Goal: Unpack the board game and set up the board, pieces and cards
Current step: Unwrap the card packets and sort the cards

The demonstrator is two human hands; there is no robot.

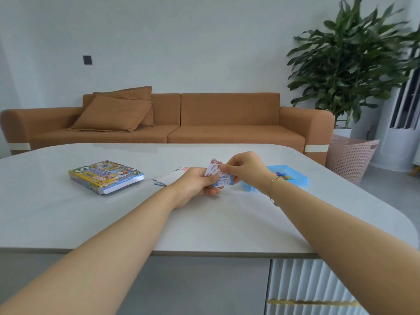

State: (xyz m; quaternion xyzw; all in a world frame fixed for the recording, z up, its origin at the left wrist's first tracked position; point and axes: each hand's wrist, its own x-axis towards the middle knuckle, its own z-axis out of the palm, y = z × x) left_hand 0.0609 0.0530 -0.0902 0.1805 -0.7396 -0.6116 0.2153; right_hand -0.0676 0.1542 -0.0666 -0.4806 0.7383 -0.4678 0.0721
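Above the middle of the white table (91,219), my left hand (195,185) grips a small stack of play-money notes (223,181), a blue one in front. My right hand (245,169) pinches the top edge of a reddish note (213,167) in that stack. The colourful game box (105,176) lies flat to the left. A folded printed sheet (169,177) lies just behind my left hand. A shallow blue tray (295,176) with small coloured pieces sits behind my right wrist.
An orange sofa (204,119) with two cushions runs behind the table. A pink laundry basket (350,155) and a large potted plant (350,64) stand at the right. The table's front edge is close to me.
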